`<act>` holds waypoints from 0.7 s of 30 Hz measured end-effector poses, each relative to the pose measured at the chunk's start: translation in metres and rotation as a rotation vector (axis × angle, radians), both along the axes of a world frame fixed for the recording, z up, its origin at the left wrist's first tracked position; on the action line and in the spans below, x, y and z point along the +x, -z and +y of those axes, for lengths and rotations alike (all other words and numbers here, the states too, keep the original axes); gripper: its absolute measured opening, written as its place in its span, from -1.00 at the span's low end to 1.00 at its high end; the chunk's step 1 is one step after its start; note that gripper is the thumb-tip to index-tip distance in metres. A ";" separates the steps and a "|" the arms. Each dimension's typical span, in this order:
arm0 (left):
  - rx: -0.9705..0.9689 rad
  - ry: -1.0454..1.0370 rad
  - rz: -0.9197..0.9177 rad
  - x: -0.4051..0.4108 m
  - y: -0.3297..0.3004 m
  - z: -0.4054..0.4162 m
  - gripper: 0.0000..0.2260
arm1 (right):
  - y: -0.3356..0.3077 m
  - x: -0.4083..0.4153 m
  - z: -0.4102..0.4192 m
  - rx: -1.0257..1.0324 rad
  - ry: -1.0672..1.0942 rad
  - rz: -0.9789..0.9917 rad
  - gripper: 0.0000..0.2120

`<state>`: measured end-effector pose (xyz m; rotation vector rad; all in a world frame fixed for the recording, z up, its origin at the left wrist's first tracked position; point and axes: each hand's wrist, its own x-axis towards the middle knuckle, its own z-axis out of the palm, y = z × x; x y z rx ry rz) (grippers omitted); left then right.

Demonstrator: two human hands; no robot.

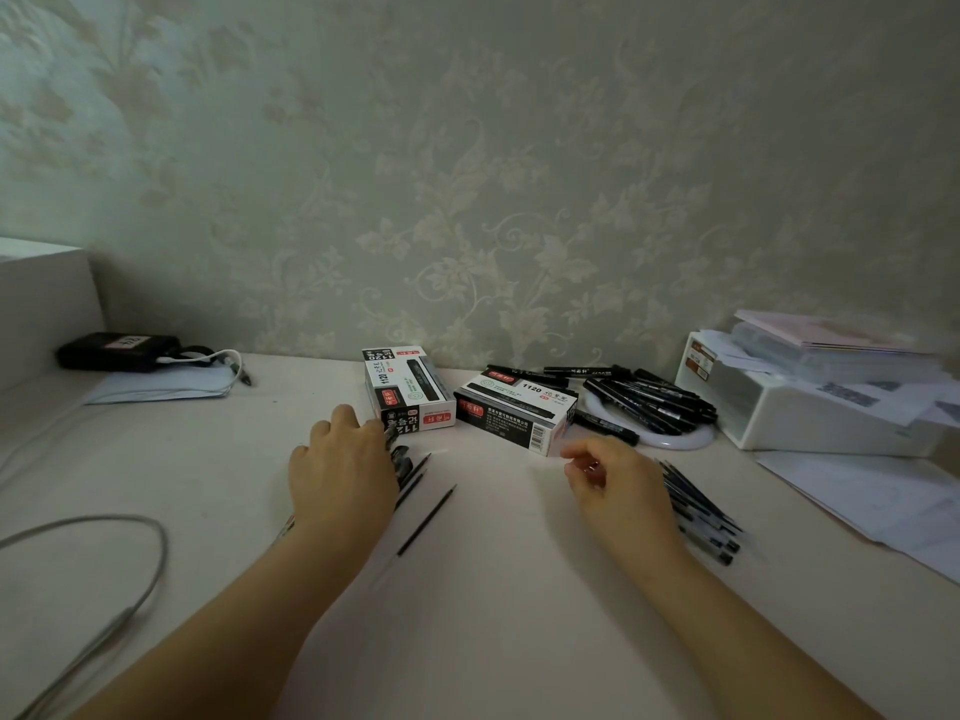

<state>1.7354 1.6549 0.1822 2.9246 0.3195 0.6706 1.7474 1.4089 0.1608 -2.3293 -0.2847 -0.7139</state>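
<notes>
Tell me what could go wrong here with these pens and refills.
The loose refill lies just right of the left hand and its arm; a sweep might roll it away.
The right hand is close beside the pen pile and may scatter it.
The markers heaped on the round white base could slide off if bumped.

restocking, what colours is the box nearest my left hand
The box is black and white with red labels, best seen in the head view.
</notes>
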 end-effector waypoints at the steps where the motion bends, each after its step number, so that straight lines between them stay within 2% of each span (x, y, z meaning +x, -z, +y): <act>1: 0.001 0.003 -0.006 0.000 0.000 -0.001 -0.85 | -0.002 0.000 -0.004 -0.027 0.051 -0.004 -0.86; 7: -0.016 0.130 -0.098 -0.002 0.000 -0.014 -0.79 | -0.012 0.004 -0.034 -0.203 0.327 0.100 -0.96; 10: -0.040 0.261 -0.150 -0.007 0.006 -0.031 -0.76 | -0.010 0.006 -0.037 -0.291 0.350 0.175 -0.92; 15: -0.071 0.451 -0.174 -0.011 0.015 -0.046 -0.78 | -0.010 0.009 -0.037 -0.327 0.346 0.212 -0.84; 21: -0.122 0.583 -0.253 -0.017 0.013 -0.053 -0.88 | -0.014 0.005 -0.032 -0.443 0.366 0.251 -0.77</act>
